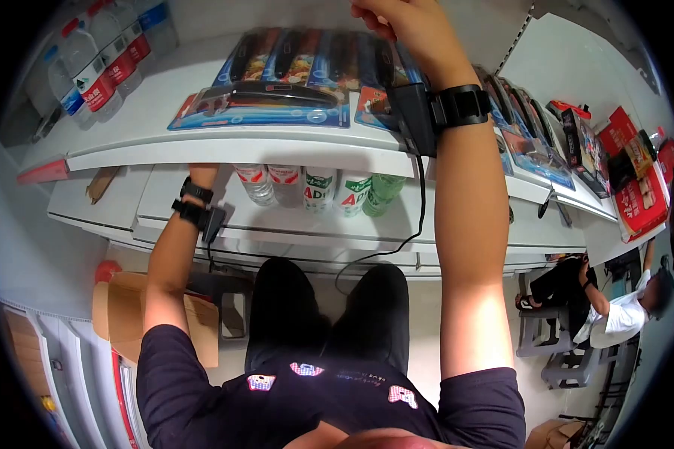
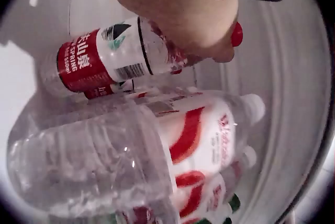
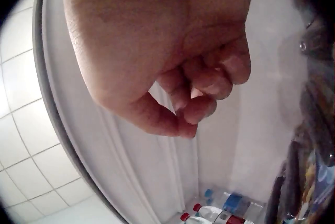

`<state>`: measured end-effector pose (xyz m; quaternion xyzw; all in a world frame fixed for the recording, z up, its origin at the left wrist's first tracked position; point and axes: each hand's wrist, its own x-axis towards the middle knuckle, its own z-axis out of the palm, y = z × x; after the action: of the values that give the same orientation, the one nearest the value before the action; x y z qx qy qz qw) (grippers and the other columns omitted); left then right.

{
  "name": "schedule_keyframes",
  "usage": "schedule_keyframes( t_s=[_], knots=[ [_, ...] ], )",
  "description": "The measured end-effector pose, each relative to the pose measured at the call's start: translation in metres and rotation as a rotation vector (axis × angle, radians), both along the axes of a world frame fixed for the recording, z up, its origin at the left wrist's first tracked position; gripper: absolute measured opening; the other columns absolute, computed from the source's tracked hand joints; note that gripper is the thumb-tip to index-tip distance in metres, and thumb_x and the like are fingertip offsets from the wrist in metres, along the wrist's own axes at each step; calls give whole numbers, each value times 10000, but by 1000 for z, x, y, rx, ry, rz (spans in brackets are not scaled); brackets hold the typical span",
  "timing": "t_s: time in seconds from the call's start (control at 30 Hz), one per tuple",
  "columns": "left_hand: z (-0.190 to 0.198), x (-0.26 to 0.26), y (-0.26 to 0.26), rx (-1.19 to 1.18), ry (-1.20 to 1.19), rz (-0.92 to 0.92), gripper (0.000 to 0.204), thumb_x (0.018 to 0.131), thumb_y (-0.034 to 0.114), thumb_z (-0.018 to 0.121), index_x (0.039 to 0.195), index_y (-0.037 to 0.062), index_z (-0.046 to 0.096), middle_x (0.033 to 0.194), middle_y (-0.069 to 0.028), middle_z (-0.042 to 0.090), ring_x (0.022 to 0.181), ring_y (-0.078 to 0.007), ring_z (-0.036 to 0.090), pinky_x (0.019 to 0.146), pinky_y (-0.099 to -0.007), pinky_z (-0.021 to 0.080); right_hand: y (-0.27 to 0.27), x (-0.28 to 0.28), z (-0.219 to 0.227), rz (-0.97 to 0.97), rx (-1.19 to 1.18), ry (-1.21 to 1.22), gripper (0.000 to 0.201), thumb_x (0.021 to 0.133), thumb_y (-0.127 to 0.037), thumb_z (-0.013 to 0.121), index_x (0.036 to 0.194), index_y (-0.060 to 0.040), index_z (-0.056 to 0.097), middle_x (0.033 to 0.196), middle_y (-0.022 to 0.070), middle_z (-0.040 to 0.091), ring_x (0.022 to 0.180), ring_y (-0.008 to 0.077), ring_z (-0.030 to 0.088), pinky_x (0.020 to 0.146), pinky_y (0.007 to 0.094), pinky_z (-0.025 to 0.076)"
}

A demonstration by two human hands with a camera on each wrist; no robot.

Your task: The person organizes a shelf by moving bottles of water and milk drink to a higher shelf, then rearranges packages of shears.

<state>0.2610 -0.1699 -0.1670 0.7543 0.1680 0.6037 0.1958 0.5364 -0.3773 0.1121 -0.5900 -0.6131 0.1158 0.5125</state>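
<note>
My left hand (image 2: pixel 183 20) is on a clear water bottle (image 2: pixel 78 62) with a red and white label, its fingers around the bottle's upper part. Its red cap (image 2: pixel 237 34) shows past the fingers. In the head view the shelf board (image 1: pixel 225 153) hides this hand, leaving only the wrist in sight. Raised above the upper shelf, my right hand (image 3: pixel 167 72) has curled fingers, with the thumb tip against a fingertip and nothing held. Below it lie blister-packed items with black handles (image 1: pixel 290 55); one more pack (image 1: pixel 269 105) lies crosswise in front of them.
Bottles with white and red labels (image 2: pixel 193 135) stand beside the gripped one, and green-labelled bottles (image 1: pixel 318 191) share that lower shelf. Several water bottles (image 1: pixel 90 78) stand at the upper left. Red boxes (image 1: pixel 640 198) sit far right. A cable (image 1: pixel 419 217) hangs from my right wrist.
</note>
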Motion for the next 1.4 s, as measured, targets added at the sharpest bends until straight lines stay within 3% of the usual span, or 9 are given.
schedule_keyframes(
  t_s=[0.03, 0.13, 0.3, 0.57, 0.83, 1.1, 1.17, 1.33, 1.4],
  knots=[
    [-2, -6, -10, 163, 156, 272, 322, 959, 182, 558, 1231, 10, 558, 1196, -174, 622, 1081, -316, 605, 937, -442, 507, 2, 4, -1, 5, 2, -2, 241, 870, -257, 628, 781, -35, 658, 677, 2, 586, 574, 72, 501, 514, 221, 390],
    [3, -38, -58, -86, -27, 206, 249, 863, 69, 654, 1097, -6, 614, 1105, -179, 649, 1042, -330, 622, 890, -440, 511, 9, 17, -8, 135, 56, 184, 238, 876, -254, 634, 792, -33, 659, 688, 3, 592, 582, 67, 503, 516, 216, 388],
    [47, -90, -143, 428, 324, 210, 291, 704, 38, 726, 969, -3, 616, 971, -162, 661, 939, -369, 653, 848, -446, 531, 10, 13, -10, 170, 110, 214, 232, 881, -243, 633, 826, -20, 664, 713, 10, 605, 580, 68, 503, 510, 216, 388],
    [130, -133, -229, 451, 116, -56, 312, 894, 293, 607, 1043, 21, 571, 969, -133, 622, 876, -288, 623, 824, -467, 530, 8, 15, -11, 149, 92, 166, 224, 883, -237, 624, 820, -26, 666, 713, 6, 607, 592, 69, 508, 519, 218, 389],
    [267, -86, -143, 488, -46, 180, 300, 957, 242, 574, 1061, -27, 659, 1040, -142, 685, 952, -210, 645, 883, -333, 493, 4, 17, -8, 120, 76, 123, 211, 877, -228, 617, 817, -32, 664, 685, -1, 587, 580, 72, 496, 532, 228, 392],
    [293, -45, 23, 117, -33, 316, 280, 942, 256, 610, 1076, 20, 680, 1001, -75, 703, 917, -155, 659, 847, -282, 487, 19, 26, -16, 169, 219, -41, 318, 866, -335, 634, 884, -26, 707, 790, 11, 656, 699, 89, 570, 638, 236, 457],
    [296, -36, 58, 26, -126, -26, 343, 920, 307, 618, 1108, 24, 662, 1003, -85, 704, 935, -175, 668, 850, -297, 490, 19, 29, -13, 145, 194, -94, 327, 865, -339, 631, 896, -22, 707, 796, 12, 660, 703, 92, 572, 651, 241, 464],
    [303, -39, 113, 0, 147, 336, 300, 941, 236, 568, 1206, 109, 627, 1191, -97, 637, 1063, -220, 636, 866, -341, 498, 24, 29, -18, 184, 209, -78, 342, 864, -345, 616, 917, -22, 713, 805, 25, 675, 713, 98, 583, 680, 255, 481],
    [308, -52, 173, 954, 791, 915, 284, 953, 191, 546, 1222, 132, 615, 1235, -89, 601, 1091, -232, 623, 862, -365, 511, 23, 28, -18, 137, 207, -110, 340, 863, -349, 616, 907, -28, 718, 802, 35, 681, 716, 102, 592, 692, 259, 487]
  ],
)
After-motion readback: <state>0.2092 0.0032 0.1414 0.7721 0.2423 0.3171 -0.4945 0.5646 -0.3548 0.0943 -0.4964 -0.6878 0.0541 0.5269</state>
